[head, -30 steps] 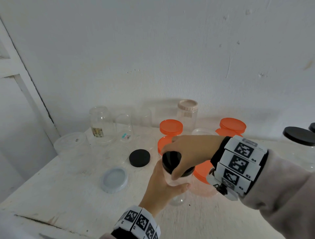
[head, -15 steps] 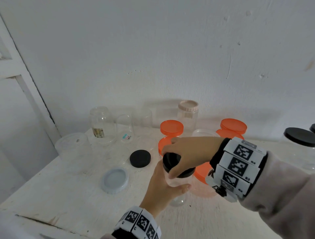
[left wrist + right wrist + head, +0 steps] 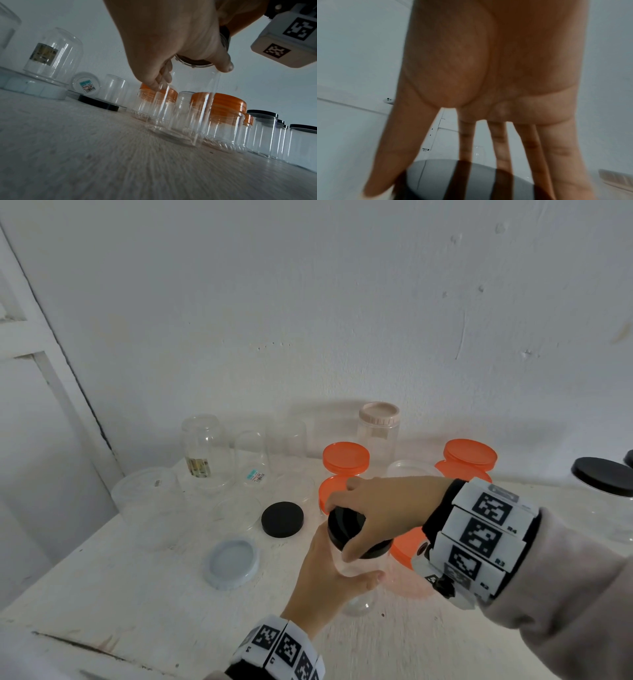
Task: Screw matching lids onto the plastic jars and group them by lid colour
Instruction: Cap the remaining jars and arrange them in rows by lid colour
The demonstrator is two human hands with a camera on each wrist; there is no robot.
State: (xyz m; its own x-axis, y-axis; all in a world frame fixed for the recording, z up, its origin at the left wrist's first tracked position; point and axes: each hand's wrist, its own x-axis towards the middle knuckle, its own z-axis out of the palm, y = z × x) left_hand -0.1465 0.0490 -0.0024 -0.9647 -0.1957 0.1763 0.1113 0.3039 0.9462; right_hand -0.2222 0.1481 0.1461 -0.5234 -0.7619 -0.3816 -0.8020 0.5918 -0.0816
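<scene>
A clear plastic jar [image 3: 356, 568] stands on the white table [image 3: 137, 604], near its front middle. My left hand [image 3: 325, 580] grips the jar's body from the near side, thumb on the right. A black lid [image 3: 344, 525] sits on the jar's mouth. My right hand [image 3: 380, 508] comes down from above, fingers and thumb curled round the lid's rim. In the left wrist view the left hand [image 3: 171, 47] wraps the jar [image 3: 188, 108]. The right wrist view shows the right hand [image 3: 488, 88] spread over the black lid [image 3: 471, 180].
A loose black lid [image 3: 282, 519] and a pale grey lid [image 3: 232, 563] lie left of the jar. Orange-lidded jars [image 3: 346, 462] crowd close behind it and to its right. Black-lidded jars [image 3: 603, 481] stand far right. Upturned clear jars [image 3: 202, 446] and a beige-lidded jar [image 3: 379, 419] line the wall.
The right hand's fingers have shifted slightly round the black lid. The jar and the left hand stay where they were.
</scene>
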